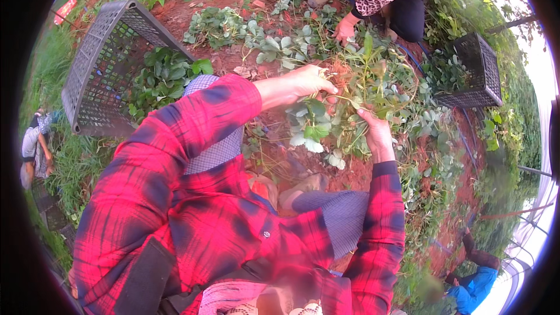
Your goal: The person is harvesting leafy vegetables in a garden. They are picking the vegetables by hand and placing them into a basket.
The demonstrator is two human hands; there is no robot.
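I have the left hand [306,81] holding the plant [319,118] beside its roots [340,76], the right hand [379,133] pinching its stem, leaves [315,132] hanging between

green plant [315,128], reddish-brown roots [340,73], red-and-navy plaid shirt [216,221], 2 dark-grey crates [99,64] [491,73]

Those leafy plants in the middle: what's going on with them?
A person in a red checked shirt is holding a bunch of leafy plants with both hands: the fingers of the left hand are by the reddish roots, those of the right hand at a stem. More greenery sits in a dark crate to the left and another to the right. Opposite, a co-worker's hand is down among other plants.
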